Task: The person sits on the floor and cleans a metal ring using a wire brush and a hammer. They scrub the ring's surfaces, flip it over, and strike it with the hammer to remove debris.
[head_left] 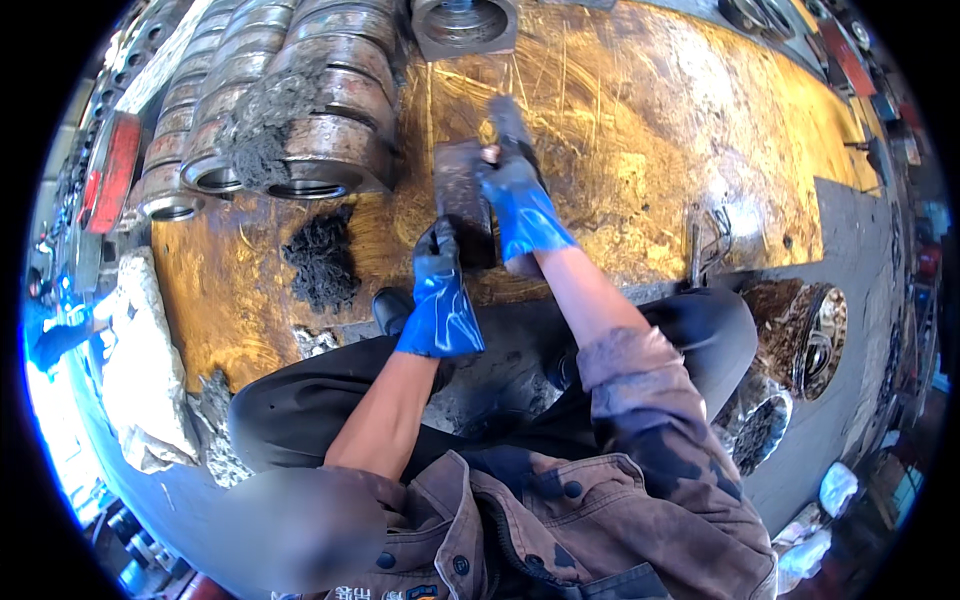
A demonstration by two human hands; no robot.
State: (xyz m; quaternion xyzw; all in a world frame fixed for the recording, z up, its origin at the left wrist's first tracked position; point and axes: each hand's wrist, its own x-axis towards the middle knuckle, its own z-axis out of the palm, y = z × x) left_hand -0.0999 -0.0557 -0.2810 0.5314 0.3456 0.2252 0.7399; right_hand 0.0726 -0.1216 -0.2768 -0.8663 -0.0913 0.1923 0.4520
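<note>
Both my hands wear blue gloves with darkened grey fingers. My left hand point(442, 290) is closed on the lower left edge of a dark rectangular metal block point(463, 182), which lies lengthwise away from me on the oily tabletop. Just right of the block's upper part is my right hand point(522, 205), its fingers closed around a dark elongated object point(510, 122) that sticks out ahead of them. Motion blurs that object, so its kind is unclear. Whether it touches the block, I cannot tell.
Rows of rusty metal rings point(335, 140) stand at the far left, a dark fibrous wad point(262, 125) on them. Another black wad point(322, 262) lies nearer. A square bored block point(463, 25) sits at the far edge. A metal clamp-like tool point(697, 250) and a dirty bucket point(822, 340) are on the right.
</note>
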